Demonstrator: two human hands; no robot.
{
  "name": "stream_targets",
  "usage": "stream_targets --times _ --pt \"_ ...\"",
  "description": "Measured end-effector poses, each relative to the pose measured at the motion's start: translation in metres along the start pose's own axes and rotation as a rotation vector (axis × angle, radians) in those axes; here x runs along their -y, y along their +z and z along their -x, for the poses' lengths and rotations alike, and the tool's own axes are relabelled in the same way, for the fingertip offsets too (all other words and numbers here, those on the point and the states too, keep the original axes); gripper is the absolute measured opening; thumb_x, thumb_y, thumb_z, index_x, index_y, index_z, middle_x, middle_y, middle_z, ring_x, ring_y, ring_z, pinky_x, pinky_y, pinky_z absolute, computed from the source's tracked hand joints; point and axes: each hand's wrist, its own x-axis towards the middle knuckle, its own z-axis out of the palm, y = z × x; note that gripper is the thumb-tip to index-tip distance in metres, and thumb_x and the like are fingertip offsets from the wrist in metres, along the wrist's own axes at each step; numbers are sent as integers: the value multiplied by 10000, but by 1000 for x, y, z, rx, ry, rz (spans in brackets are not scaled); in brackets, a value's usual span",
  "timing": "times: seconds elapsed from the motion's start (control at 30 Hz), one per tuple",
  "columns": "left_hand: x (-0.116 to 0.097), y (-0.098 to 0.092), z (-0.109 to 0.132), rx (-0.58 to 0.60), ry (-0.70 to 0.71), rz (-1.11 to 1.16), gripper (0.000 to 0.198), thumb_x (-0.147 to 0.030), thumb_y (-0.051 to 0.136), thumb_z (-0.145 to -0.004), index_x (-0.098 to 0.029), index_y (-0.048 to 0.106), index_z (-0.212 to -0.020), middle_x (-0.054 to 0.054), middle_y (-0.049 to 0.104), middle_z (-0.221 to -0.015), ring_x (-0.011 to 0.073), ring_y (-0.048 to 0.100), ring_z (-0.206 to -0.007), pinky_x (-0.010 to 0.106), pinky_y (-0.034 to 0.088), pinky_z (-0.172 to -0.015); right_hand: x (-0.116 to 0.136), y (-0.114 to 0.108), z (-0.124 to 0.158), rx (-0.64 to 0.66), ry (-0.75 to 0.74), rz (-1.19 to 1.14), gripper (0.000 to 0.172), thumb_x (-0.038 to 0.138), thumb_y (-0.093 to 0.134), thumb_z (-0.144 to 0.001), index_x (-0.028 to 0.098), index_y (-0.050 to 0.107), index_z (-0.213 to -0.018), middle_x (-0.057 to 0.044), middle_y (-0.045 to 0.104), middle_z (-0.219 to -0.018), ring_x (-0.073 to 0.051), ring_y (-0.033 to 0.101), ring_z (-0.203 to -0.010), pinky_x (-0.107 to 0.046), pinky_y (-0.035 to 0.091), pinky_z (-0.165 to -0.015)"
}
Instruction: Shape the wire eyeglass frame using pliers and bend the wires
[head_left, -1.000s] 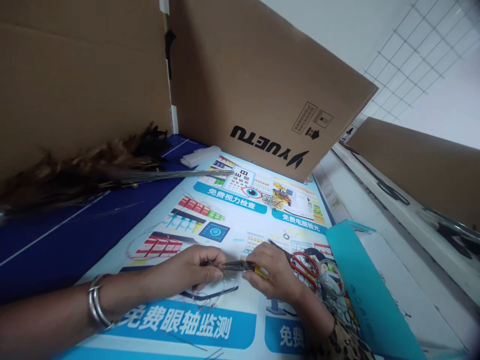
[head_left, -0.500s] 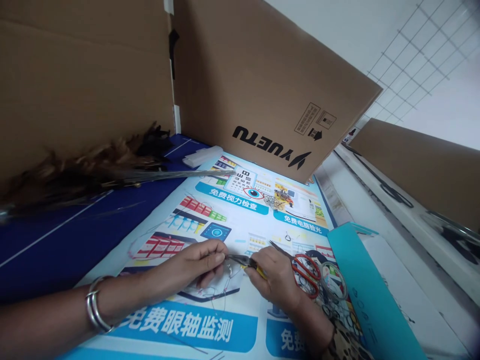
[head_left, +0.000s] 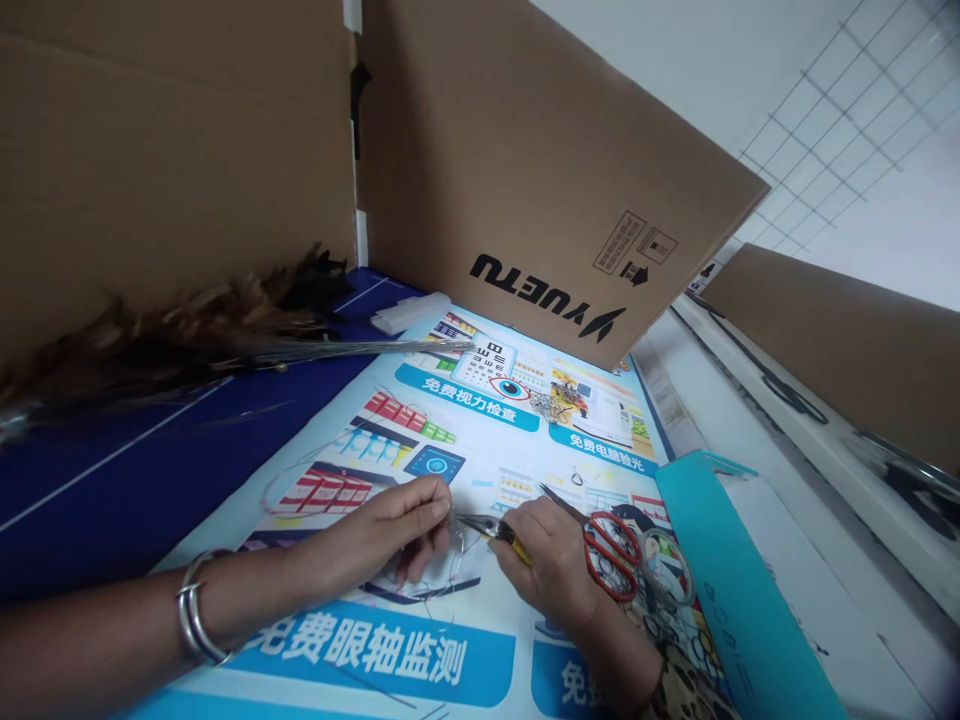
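Note:
My left hand (head_left: 390,535) pinches a thin wire loop (head_left: 450,560) between thumb and fingertips, low on a printed poster (head_left: 450,420). My right hand (head_left: 551,560) is closed round yellow-handled pliers (head_left: 487,527), whose dark jaws point left and meet the wire at my left fingertips. Silver bangles (head_left: 195,620) ring my left wrist. A patterned sleeve covers my right forearm.
Red-handled scissors (head_left: 611,550) lie just right of my right hand, next to a wire ring (head_left: 667,565). A teal folder (head_left: 742,590) lies at the right. A feather duster (head_left: 172,335) rests on the blue cloth at the left. Cardboard sheets (head_left: 525,170) stand behind. A small wire tangle (head_left: 551,405) sits farther back.
My hands have drawn slightly apart. The pliers now show more of their jaws, tilted toward my left fingertips. The wire loop hangs lower beneath my left hand.

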Motion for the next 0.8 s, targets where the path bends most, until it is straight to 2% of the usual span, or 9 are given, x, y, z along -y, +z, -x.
stream_targets --times 0.27,0.6,0.8 --pt "-3 1 -1 19 -7 -6 336 -501 483 -977 -193 459 -844 -10 650 -754 83 532 -513 213 345 -485 0 1 1 -34 -34 -12 158 321 559 -941 187 593 -864 -53 632 -763 -188 541 -713 -309 421 -654" --pt "4 -3 -2 21 -42 7 308 -490 493 -978 -194 483 -893 -25 654 -734 84 575 -490 204 345 -462 -1 -1 0 -92 -72 85 137 310 575 -936 189 595 -873 -46 633 -741 -188 535 -697 -322 434 -663" --pt "5 -4 -4 31 -56 -17 314 -496 565 -932 -184 525 -935 -17 655 -734 94 586 -511 205 388 -482 -5 1 4 -122 -41 47 91 272 585 -920 188 597 -888 -60 653 -775 -199 569 -724 -324 445 -648"
